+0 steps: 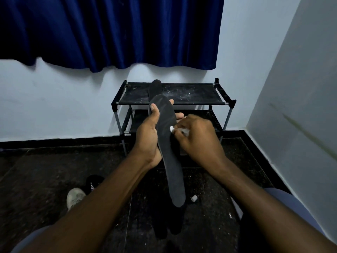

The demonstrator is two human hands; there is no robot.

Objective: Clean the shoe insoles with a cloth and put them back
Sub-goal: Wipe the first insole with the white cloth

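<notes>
My left hand grips a long dark grey insole near its toe end, thumb on top and fingers behind, holding it up lengthwise in front of me. My right hand pinches a small white cloth and presses it against the insole's right edge. A second dark insole lies on the top shelf of the black shoe rack. On the floor at the lower left sits a black shoe beside a pale grey shoe.
The rack stands against the pale wall under a blue curtain. A small white object lies on the dark speckled floor near the insole's heel. A dark item lies on the floor below it. A wall closes in on the right.
</notes>
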